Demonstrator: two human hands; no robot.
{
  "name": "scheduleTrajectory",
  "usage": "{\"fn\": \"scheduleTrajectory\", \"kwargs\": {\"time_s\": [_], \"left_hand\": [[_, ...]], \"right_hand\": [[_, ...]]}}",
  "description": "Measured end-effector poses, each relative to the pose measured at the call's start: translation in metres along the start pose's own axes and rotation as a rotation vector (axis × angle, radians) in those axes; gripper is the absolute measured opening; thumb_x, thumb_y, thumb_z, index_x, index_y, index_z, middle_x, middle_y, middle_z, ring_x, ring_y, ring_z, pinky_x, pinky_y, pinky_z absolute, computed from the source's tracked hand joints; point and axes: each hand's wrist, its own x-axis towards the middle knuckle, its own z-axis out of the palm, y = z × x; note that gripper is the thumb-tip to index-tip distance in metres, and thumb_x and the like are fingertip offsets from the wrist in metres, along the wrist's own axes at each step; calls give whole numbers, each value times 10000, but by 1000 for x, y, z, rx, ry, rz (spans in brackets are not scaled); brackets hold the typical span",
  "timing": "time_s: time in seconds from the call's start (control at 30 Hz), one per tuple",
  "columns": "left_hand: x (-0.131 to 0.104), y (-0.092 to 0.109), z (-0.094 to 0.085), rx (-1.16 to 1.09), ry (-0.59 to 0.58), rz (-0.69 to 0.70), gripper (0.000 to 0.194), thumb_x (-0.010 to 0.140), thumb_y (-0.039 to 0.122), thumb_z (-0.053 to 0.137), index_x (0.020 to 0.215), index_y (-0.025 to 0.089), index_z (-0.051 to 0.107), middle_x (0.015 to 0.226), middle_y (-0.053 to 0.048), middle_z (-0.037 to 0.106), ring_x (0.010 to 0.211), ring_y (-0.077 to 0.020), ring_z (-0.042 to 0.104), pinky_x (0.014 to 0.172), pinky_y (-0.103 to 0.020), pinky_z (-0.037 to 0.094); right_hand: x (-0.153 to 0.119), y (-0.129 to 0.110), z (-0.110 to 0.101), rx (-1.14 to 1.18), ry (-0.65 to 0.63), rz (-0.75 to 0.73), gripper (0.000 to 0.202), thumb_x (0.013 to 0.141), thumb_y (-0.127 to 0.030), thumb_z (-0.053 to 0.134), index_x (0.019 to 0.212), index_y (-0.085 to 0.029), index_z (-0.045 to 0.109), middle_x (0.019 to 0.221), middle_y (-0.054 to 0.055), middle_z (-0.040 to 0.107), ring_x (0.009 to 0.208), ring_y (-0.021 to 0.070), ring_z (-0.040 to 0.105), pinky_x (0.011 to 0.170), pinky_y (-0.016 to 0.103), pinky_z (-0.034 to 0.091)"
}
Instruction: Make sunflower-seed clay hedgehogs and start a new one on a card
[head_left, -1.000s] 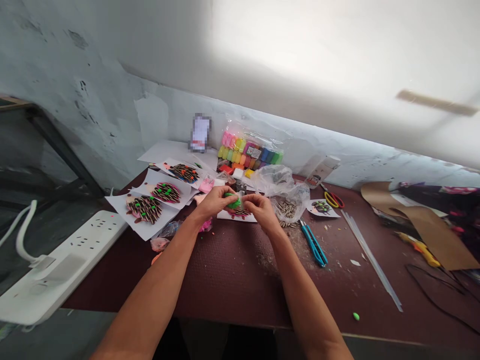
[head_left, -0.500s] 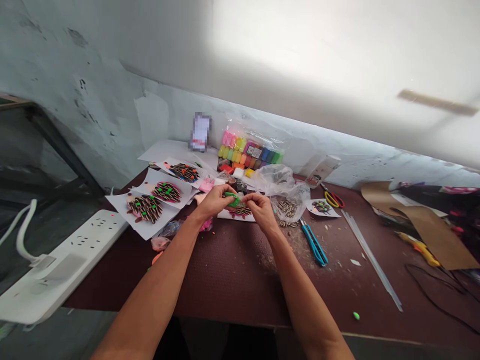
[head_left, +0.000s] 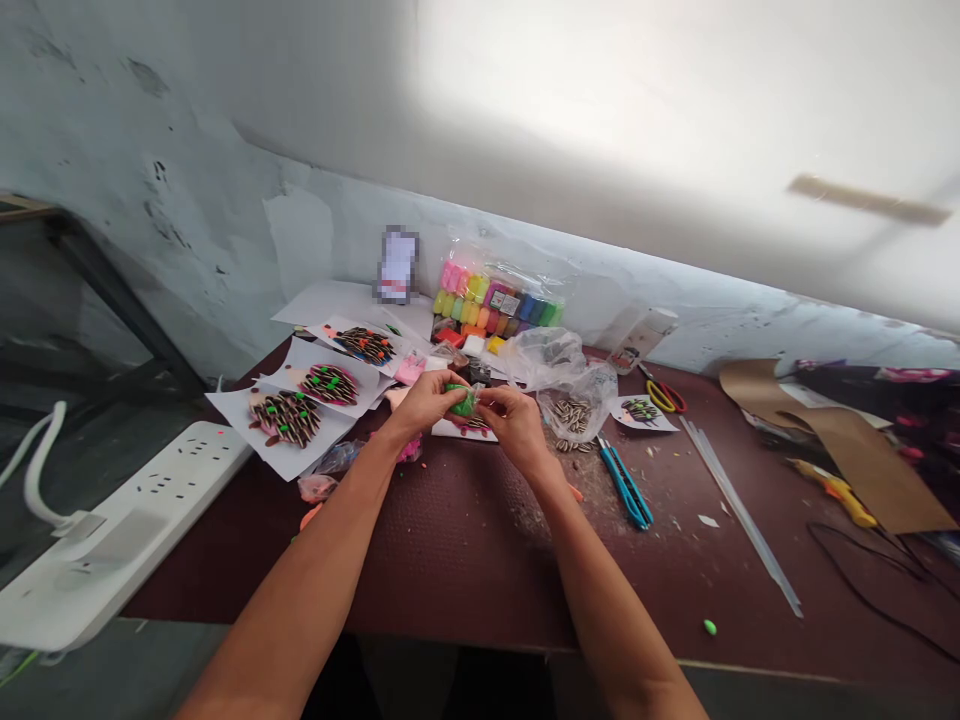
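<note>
Green clay in clear wrapping [head_left: 465, 402] is between my two hands, over the middle of the table. My left hand [head_left: 429, 402] is closed on the clay from the left. The fingers of my right hand [head_left: 514, 422] pinch the wrapping at its right end. Partly hidden below them lies a white card [head_left: 444, 429] with a pink and striped seed figure. To the right, a clear plastic bag [head_left: 596, 385] holds striped seeds [head_left: 571, 416]. Finished-looking seed figures, one with green dots [head_left: 330, 384], lie on papers at the left.
A power strip [head_left: 180, 490] lies at the left edge. Right of my hands are a teal cutter [head_left: 627, 487], scissors [head_left: 666, 396], glue sticks [head_left: 742, 515] and a yellow glue gun [head_left: 840, 490]. Packs of coloured clay [head_left: 499, 305] stand against the wall.
My right hand has moved slightly left, closer to my left hand. The green clay is still held between them. The whole view has shifted a little.
</note>
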Motion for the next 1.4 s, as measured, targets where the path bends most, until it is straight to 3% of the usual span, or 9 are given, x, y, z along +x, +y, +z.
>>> {"fn": "scheduleTrajectory", "kwargs": {"time_s": [0.27, 0.53, 0.8, 0.9, 1.0, 1.13, 1.2, 1.3, 1.4], "left_hand": [[-2, 3, 2, 39, -4, -4, 214, 780, 214, 780, 846, 117, 601, 650, 23, 638, 504, -127, 667, 490, -258, 606], [-2, 2, 2, 76, -28, -5, 170, 754, 128, 750, 847, 116, 608, 679, 26, 634, 544, -125, 680, 527, -269, 624], [-4, 4, 5, 64, -21, -30, 192, 709, 94, 763, 821, 110, 607, 688, 9, 648, 550, -142, 689, 528, -273, 617], [-3, 5, 3, 52, 5, -8, 160, 716, 91, 729, 828, 110, 616, 670, 15, 641, 526, -131, 671, 514, -265, 605], [-3, 8, 0, 91, 104, 20, 175, 718, 96, 684, 888, 119, 651, 705, 16, 648, 503, -105, 641, 478, -227, 568], [-2, 14, -4, 143, 220, 4, 164, 743, 168, 628, 888, 135, 697, 702, 3, 671, 482, -97, 613, 400, -166, 442], [-3, 16, -5, 121, 199, 18, 169, 796, 259, 596, 771, 127, 698, 587, -3, 638, 439, -91, 558, 388, -169, 389], [-6, 19, -4, 125, 103, 41, 408, 857, 447, 585, 612, 128, 652, 401, -6, 525, 376, -94, 484, 410, -196, 356], [-11, 22, -1, 111, -43, 49, 375, 802, 487, 672, 661, 139, 667, 387, 26, 506, 374, -91, 472, 454, -207, 375]], "right_hand": [[-2, -3, 1, -231, -18, -103, 133, 861, -175, 667, 904, -227, 781, 871, 42, 689, 757, 168, 616, 692, 262, 421], [-2, -3, -1, -261, -45, -80, 119, 875, -204, 662, 866, -230, 778, 846, 35, 693, 746, 167, 615, 690, 266, 414], [-4, -7, 6, -250, 11, -68, 118, 826, -159, 626, 735, -206, 684, 790, 26, 655, 716, 155, 584, 683, 262, 422], [-3, -10, 6, -163, 41, -75, 109, 807, -177, 613, 709, -209, 650, 821, 29, 648, 749, 155, 585, 714, 266, 454], [-1, -10, 6, 59, 120, -71, 90, 796, -217, 603, 717, -203, 645, 933, 56, 663, 862, 174, 619, 753, 279, 493], [4, -4, 6, 355, 212, 50, 164, 792, -346, 645, 743, -190, 658, 997, 90, 682, 947, 208, 635, 753, 294, 513], [5, -1, 6, 423, 225, 98, 213, 768, -396, 690, 768, -183, 684, 983, 89, 691, 942, 211, 637, 757, 298, 512], [5, 2, 8, 453, 209, 109, 245, 752, -423, 724, 790, -181, 720, 956, 73, 695, 915, 204, 640, 746, 295, 511], [3, 1, 9, 431, 196, 74, 231, 757, -415, 733, 776, -185, 739, 959, 70, 685, 943, 207, 641, 715, 279, 516]]}}
